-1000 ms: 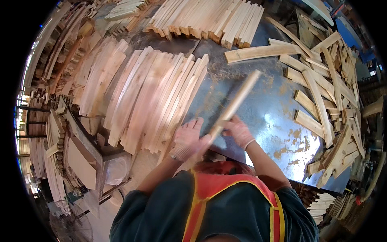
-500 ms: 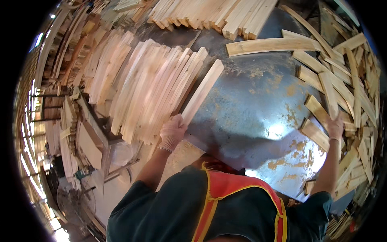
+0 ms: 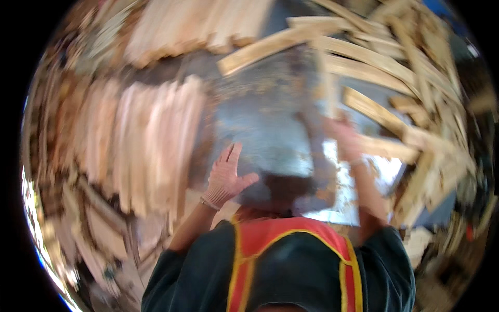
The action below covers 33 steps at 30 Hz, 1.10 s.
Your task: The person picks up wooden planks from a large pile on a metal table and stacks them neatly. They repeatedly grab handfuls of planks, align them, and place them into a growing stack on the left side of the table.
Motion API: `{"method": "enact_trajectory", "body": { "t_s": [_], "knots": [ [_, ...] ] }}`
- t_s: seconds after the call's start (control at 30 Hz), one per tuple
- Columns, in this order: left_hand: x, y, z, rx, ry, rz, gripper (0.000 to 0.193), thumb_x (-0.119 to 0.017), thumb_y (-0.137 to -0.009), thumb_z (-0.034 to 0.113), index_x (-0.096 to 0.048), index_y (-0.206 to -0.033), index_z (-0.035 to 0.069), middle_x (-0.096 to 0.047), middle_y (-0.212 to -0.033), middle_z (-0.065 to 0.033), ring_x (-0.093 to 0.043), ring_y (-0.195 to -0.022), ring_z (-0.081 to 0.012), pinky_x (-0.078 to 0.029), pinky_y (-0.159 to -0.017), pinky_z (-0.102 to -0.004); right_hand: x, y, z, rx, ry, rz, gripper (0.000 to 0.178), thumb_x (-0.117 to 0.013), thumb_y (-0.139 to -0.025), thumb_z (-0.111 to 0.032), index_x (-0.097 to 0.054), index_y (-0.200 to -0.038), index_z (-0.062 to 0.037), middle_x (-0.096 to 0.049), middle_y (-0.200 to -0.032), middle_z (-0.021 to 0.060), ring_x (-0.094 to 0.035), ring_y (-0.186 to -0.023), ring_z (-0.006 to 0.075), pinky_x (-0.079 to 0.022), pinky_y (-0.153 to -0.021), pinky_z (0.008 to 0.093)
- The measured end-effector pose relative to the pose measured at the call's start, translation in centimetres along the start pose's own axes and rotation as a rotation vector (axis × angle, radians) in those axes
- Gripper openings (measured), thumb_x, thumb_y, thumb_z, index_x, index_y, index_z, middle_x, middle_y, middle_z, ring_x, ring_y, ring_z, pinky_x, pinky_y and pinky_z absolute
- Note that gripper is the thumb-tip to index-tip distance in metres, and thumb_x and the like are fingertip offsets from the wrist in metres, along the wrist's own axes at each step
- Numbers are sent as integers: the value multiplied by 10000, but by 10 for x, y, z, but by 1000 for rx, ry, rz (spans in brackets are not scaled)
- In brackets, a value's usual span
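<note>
My left hand point(image 3: 225, 178), in a pale knitted glove, hovers over the metal table point(image 3: 262, 125) with its fingers stretched and the thumb out. Nothing is in it. On its left lies a row of light wooden strips point(image 3: 156, 140), side by side. My right hand point(image 3: 344, 136), also gloved and smeared by motion, is closed round the near end of a wooden strip point(image 3: 328, 86) that points away from me. The strip is blurred, and my fingers partly hide its lower end.
A jumbled heap of wooden pieces point(image 3: 377, 62) covers the table's right side. One curved piece point(image 3: 275, 48) reaches left from it. At the far side lies another row of strips point(image 3: 192, 26). More stacked wood point(image 3: 67, 135) stands at the left.
My left hand has let go of the strip at the row's right edge and opened. My right hand has drawn a strip leftward out of the heap. The whole view has swung.
</note>
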<state>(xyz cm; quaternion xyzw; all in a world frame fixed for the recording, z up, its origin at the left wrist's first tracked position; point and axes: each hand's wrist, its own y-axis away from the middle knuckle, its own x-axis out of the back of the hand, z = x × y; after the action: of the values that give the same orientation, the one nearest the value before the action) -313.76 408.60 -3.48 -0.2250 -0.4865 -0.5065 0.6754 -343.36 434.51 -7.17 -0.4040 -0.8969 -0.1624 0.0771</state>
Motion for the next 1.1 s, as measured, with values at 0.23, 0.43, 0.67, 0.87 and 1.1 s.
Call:
{"method": "enact_trajectory", "body": {
  "t_s": [0.23, 0.43, 0.67, 0.87, 1.1],
  "knots": [
    [17, 7, 40, 412, 613, -241, 664, -726, -871, 274, -551, -1476, 64, -629, -1411, -238, -624, -1295, -389, -485, -1108, -474, -110, 83, -143, -20, -240, 41, 846, -809, -947, -292, -376, -1630, -44, -617, -1447, 125, -601, -1290, 243, -462, -1141, 329],
    [7, 121, -87, 146, -326, 232, 659, -665, -847, 160, -549, -1493, 89, -520, -1542, -158, -456, -1467, -371, -382, -1197, -514, 69, 222, -284, 1078, 95, 326, 1001, -847, -905, -288, -268, -1683, -41, -491, -1580, 134, -509, -1411, 254, -399, -1195, 427],
    [26, 115, -114, 48, -502, 364, 738, -671, -874, 264, -472, -1551, 46, -467, -1577, -190, -393, -1482, -418, -308, -1238, -541, 143, 298, -310, 792, 691, 664, 1005, -831, -912, -332, -261, -1683, -31, -464, -1605, 146, -487, -1439, 272, -374, -1212, 443],
    [62, 75, -38, -178, -541, 406, 777, -650, -876, 437, -502, -1548, 76, -499, -1516, -248, -486, -1372, -437, -355, -1178, -595, 164, 314, -329, 566, 725, 760, 1010, -817, -918, -369, -255, -1682, -21, -442, -1627, 156, -469, -1463, 287, -352, -1225, 457],
    [36, -20, 1, -380, -298, 60, 811, -709, -804, 455, -544, -1514, 98, -512, -1499, -231, -510, -1352, -432, -371, -1170, -583, 172, 250, -353, 764, 799, 605, 1019, -802, -925, -412, -248, -1681, -11, -416, -1652, 167, -447, -1491, 304, -327, -1242, 474]
  ]
}}
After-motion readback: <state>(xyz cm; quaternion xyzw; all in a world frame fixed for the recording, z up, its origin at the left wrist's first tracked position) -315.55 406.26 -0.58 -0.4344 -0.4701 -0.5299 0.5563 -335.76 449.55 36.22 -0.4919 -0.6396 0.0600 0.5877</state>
